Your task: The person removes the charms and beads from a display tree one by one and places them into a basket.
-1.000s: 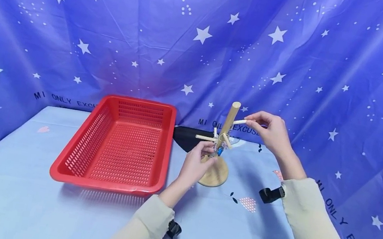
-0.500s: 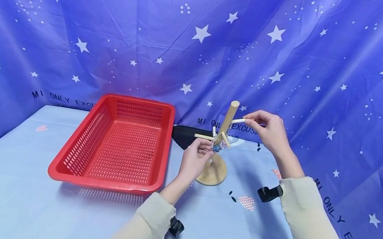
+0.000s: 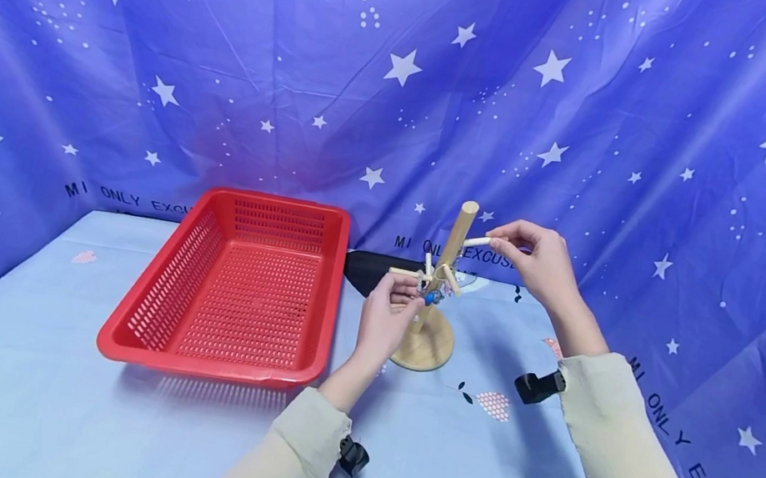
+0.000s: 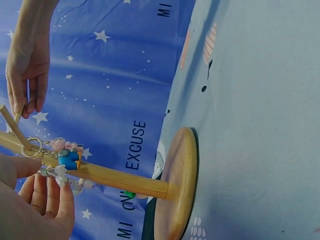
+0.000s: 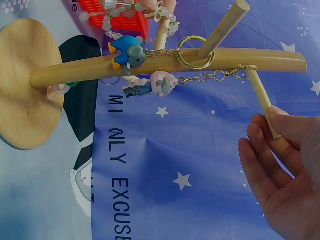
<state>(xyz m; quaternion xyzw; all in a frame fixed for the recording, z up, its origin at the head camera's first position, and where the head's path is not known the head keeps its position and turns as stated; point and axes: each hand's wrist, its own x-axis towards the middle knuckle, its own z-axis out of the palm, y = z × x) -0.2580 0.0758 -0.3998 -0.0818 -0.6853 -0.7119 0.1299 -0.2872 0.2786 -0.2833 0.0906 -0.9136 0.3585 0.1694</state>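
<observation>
A wooden peg stand (image 3: 460, 231) rises from a round base (image 3: 429, 347). My left hand (image 3: 382, 323) pinches a bracelet of clear and pale beads (image 4: 60, 176) beside the post, close to the left peg (image 3: 402, 273). With thumb and fingers, my right hand (image 3: 535, 258) grips the end of the upper right peg (image 5: 262, 95). In the right wrist view, a keychain with a blue-clad elephant figure (image 5: 129, 51) hangs by a gold ring from another peg (image 5: 225, 29). A pink-headed figure keychain (image 5: 161, 83) hangs by its chain from the gripped peg.
A red perforated plastic basket (image 3: 335, 307) stands left of the stand on the pale blue cloth (image 3: 436, 468). Behind the stand lies a black shape (image 3: 370, 272). A blue starry curtain (image 3: 286, 88) closes off the back and right side.
My left hand has moved slightly up and left with the bracelet, bringing its beads nearer the left peg. The right hand keeps its hold on the upper peg.
</observation>
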